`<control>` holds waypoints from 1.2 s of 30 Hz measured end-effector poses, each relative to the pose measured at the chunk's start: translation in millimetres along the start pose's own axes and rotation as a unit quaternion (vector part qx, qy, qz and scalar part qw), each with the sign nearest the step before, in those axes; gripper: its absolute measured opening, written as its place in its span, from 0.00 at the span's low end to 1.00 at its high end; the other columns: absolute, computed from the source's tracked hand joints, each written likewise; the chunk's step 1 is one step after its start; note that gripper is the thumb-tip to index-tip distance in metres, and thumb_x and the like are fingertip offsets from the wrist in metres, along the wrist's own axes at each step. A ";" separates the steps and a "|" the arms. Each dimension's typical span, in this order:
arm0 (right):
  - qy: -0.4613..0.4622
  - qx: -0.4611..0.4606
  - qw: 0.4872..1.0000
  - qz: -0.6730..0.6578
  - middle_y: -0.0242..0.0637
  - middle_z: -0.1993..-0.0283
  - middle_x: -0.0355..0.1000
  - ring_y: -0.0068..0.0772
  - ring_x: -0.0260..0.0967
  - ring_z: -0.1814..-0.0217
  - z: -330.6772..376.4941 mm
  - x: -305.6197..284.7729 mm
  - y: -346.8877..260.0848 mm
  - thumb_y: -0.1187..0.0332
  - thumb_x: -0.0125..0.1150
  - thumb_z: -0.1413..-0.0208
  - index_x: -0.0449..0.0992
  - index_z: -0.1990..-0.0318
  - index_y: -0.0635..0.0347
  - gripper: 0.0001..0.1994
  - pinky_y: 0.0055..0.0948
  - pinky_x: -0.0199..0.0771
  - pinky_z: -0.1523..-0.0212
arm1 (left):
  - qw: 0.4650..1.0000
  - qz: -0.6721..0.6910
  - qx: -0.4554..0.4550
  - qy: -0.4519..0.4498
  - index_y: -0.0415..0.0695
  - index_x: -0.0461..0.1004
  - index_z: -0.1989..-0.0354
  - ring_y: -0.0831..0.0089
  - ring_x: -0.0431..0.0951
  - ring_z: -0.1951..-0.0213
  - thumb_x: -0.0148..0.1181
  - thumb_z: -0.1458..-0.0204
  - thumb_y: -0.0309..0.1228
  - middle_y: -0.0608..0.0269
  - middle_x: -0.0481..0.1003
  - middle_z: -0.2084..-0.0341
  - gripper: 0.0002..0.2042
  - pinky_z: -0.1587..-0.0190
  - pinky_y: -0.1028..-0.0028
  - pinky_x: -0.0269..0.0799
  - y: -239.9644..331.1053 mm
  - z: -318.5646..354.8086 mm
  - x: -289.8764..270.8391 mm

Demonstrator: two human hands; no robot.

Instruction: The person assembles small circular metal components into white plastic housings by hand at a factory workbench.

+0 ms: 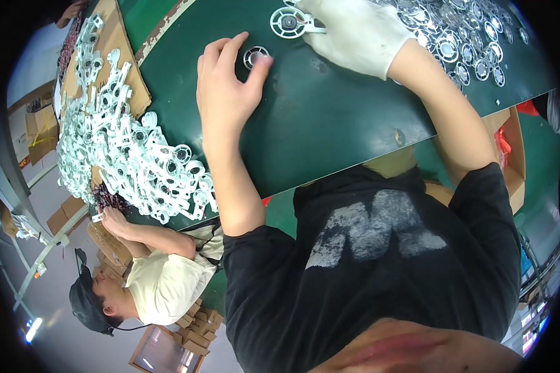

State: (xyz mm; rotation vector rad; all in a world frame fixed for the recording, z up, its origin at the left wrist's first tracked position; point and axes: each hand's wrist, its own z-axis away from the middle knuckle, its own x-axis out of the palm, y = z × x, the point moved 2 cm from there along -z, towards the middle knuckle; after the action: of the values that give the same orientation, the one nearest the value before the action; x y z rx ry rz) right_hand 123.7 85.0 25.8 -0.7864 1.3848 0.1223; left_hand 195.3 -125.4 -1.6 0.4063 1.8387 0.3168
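My bare left hand [228, 93] is over the green table, its fingers and thumb apart. Between thumb and forefinger shows a small silver spoked ring [251, 60], its lower right edge overlapped by my thumb; whether the hand bears its weight I cannot tell. To the right, my right hand [354, 38], in a white glove, is closed on a white plastic part with a spoked round head [290, 23] and a dark centre. Its fingertips are partly hidden, and the upper frame edge cuts off the hand.
A large heap of white plastic parts [162, 168] covers the table's left side, beside a cardboard sheet [130, 74]. Many silver rings [448, 50] lie at the right. A co-worker in a cap [90, 298] works at the left edge. An open carton [515, 155] stands below right.
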 end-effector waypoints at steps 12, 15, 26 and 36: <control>-0.072 0.065 0.994 0.055 0.41 0.59 0.81 0.47 0.81 0.54 0.3 6.6 -16.6 0.63 0.63 0.44 0.80 0.49 0.51 0.16 0.45 0.81 0.54 | 0.989 0.115 0.074 0.047 0.44 0.80 0.47 0.63 0.79 0.59 0.77 0.56 0.33 0.60 0.75 0.57 0.25 0.59 0.68 0.77 14.4 0.9 -1.1; 0.002 -0.031 0.999 0.032 0.42 0.69 0.81 0.47 0.82 0.65 5.0 15.7 -12.4 0.58 0.63 0.43 0.82 0.52 0.51 0.14 0.46 0.82 0.63 | 0.980 0.146 0.125 0.057 0.43 0.79 0.48 0.62 0.78 0.60 0.80 0.58 0.33 0.59 0.74 0.57 0.27 0.59 0.68 0.77 17.4 3.5 6.7; 0.099 -0.098 0.990 0.034 0.39 0.69 0.81 0.44 0.81 0.67 6.4 23.3 -8.5 0.58 0.66 0.44 0.82 0.52 0.51 0.15 0.42 0.82 0.67 | 0.980 0.170 0.091 0.057 0.41 0.80 0.51 0.60 0.84 0.56 0.79 0.57 0.32 0.55 0.82 0.54 0.23 0.54 0.68 0.81 17.1 2.6 10.7; -0.280 -0.008 0.879 -0.387 0.34 0.73 0.72 0.26 0.69 0.76 1.0 10.9 -0.6 0.49 0.59 0.38 0.76 0.59 0.64 0.22 0.30 0.73 0.71 | 0.962 0.124 0.221 0.098 0.40 0.79 0.49 0.60 0.83 0.55 0.76 0.59 0.25 0.56 0.82 0.53 0.24 0.53 0.67 0.80 19.5 0.0 4.4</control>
State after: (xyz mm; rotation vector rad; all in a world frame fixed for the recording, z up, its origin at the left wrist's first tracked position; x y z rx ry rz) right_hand 127.2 81.2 16.2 -1.1574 0.4577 -0.2529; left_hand 196.4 -105.9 2.7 0.9484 2.0540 0.1140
